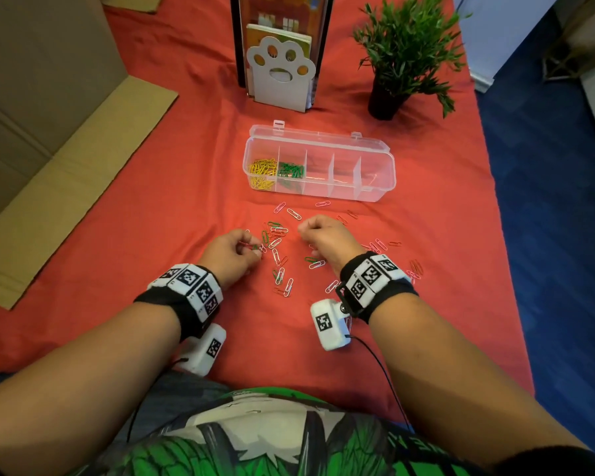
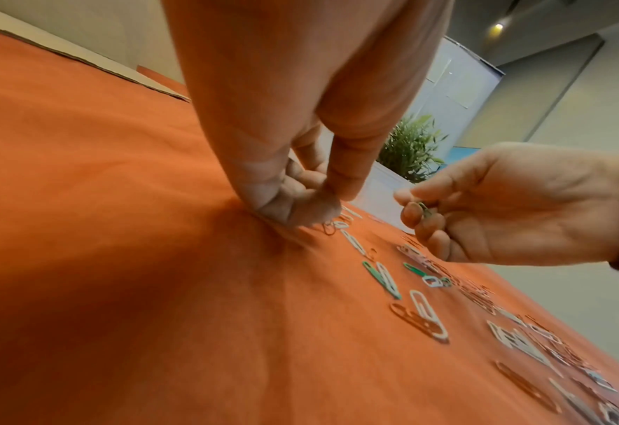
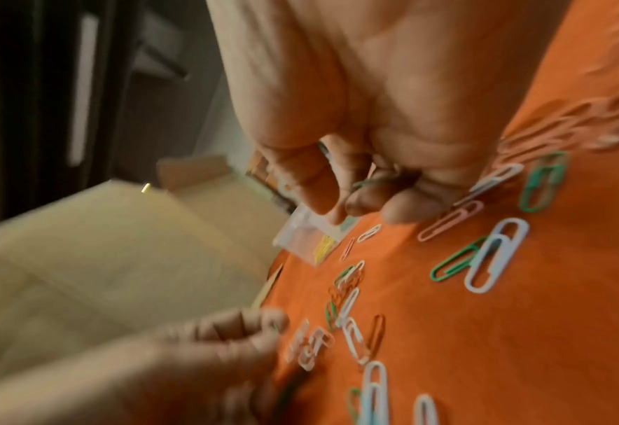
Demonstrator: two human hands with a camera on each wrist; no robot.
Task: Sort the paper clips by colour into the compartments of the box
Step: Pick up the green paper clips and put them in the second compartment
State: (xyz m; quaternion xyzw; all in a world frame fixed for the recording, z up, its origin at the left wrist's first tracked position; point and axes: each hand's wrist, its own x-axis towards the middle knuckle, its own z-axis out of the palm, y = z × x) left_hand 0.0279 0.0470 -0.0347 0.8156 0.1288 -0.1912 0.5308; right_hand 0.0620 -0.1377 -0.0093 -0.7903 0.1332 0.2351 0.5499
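Note:
A clear compartment box lies open on the red cloth, with yellow clips in its leftmost compartment and green clips in the one beside it. Loose white, pink, red and green clips are scattered in front of it. My left hand is down on the cloth, its fingertips pinching a green clip at the edge of the pile. My right hand hovers just right of the pile, its curled fingers holding a green clip.
A paw-shaped book stand and a potted plant stand behind the box. Flattened cardboard covers the left side of the table. The cloth's right edge drops to a blue floor.

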